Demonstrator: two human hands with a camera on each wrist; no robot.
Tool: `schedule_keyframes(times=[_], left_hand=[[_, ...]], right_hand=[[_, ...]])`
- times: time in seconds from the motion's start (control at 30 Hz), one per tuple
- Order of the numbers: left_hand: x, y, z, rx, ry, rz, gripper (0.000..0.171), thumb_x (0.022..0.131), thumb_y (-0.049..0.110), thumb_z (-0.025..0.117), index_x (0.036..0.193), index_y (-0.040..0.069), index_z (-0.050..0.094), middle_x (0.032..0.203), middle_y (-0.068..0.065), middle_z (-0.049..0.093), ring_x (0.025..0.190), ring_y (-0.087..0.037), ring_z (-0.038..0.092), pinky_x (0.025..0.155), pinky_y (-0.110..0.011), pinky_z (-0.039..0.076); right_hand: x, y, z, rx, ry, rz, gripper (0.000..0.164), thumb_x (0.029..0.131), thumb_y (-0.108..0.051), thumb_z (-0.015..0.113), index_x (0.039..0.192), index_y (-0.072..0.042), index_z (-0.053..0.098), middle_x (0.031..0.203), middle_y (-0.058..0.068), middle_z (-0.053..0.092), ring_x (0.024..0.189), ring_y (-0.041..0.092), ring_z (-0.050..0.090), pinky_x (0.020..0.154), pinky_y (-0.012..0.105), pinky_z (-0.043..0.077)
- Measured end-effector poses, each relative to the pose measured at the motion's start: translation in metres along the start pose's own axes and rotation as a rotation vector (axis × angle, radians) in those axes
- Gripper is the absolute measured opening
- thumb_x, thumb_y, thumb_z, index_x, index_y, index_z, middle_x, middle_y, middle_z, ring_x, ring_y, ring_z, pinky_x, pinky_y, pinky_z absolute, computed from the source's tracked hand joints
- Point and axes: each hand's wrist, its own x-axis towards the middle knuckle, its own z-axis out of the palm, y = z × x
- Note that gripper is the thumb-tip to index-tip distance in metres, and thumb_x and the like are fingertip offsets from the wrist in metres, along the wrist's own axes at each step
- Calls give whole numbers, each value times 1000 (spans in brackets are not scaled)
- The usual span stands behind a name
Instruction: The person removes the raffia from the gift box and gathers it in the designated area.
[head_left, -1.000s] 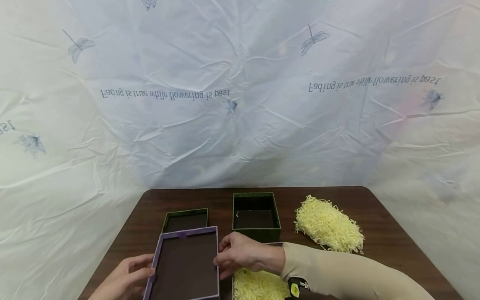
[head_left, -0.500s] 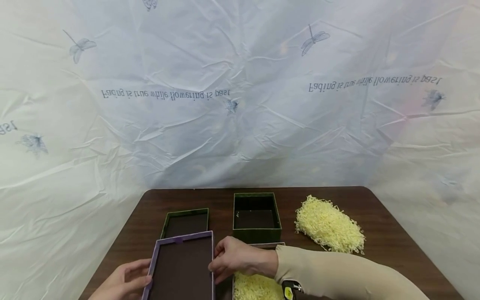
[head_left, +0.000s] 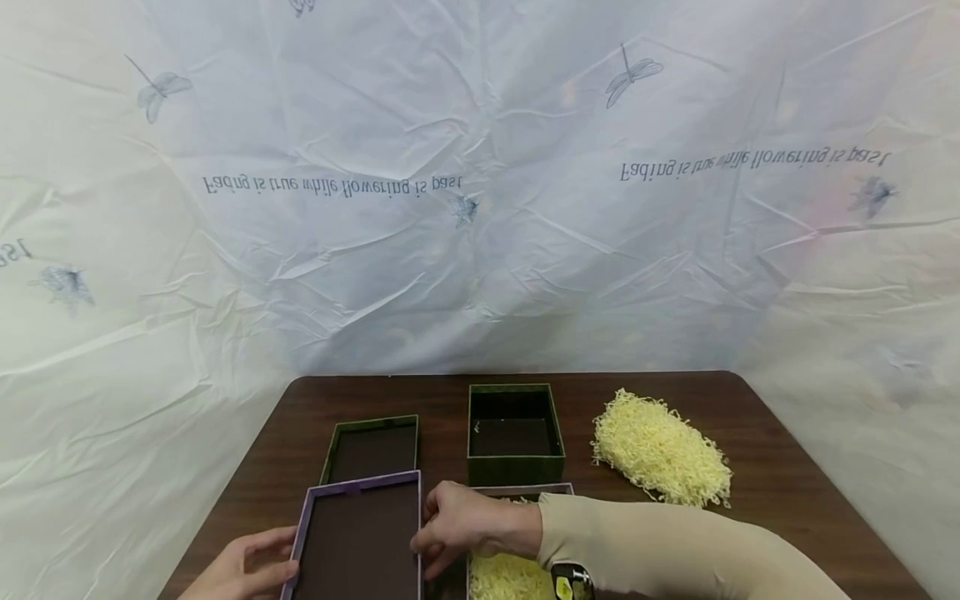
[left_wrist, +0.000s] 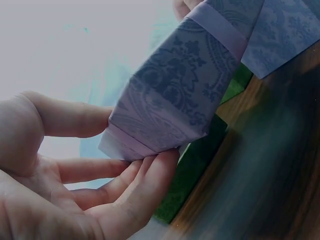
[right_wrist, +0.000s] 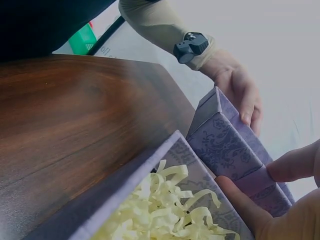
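Note:
Both hands hold a shallow purple patterned box lid [head_left: 363,533], its dark inside facing up. My left hand [head_left: 243,567] grips its left side, thumb on one edge and fingers beneath in the left wrist view. On the opposite side, my right hand [head_left: 465,525] pinches the lid's rim between thumb and fingers. Under the right forearm stands a purple box [right_wrist: 182,155] holding yellow shredded paper [right_wrist: 170,210]. In the right wrist view the lid is close beside that box's wall; whether they touch I cannot tell.
Behind the lid lies a shallow green lid [head_left: 375,450], partly covered by it. A deeper green box [head_left: 517,471] stands behind the purple box. To the right, a heap of yellow shredded paper [head_left: 662,450] rests on the dark wooden table [head_left: 795,508]. White printed sheeting hangs around.
The purple lid and both hands have shifted slightly left and toward the person. More of the green lid and of the purple box's far rim shows. Both hands keep their hold.

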Motion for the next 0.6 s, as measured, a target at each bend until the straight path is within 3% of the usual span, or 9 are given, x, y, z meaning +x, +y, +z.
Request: schedule_keyframes(times=[0.1, 0.3, 0.6], left_hand=[[1, 0, -3, 56, 0, -11, 63, 101, 15, 50, 137, -27, 20, 129, -26, 56, 102, -2, 61, 84, -34, 56], [1, -2, -6, 203, 3, 41, 58, 100, 12, 50, 133, -29, 26, 126, -37, 54, 100, 12, 55, 80, -15, 49], [0, -13, -14, 143, 7, 3, 59, 101, 14, 50, 134, -28, 27, 126, -28, 59, 101, 10, 55, 80, -15, 49]], right_hand=[[1, 0, 3, -10, 4, -9, 10, 79, 12, 61, 79, 3, 57, 71, 19, 66, 69, 36, 71, 60, 39, 60], [6, -1, 8, -81, 18, -6, 11, 79, 13, 61, 75, 4, 55, 65, 19, 65, 77, 54, 65, 55, 36, 59], [16, -3, 10, -110, -17, 26, 10, 81, 13, 61, 78, 5, 58, 69, 20, 66, 80, 52, 66, 55, 34, 59]])
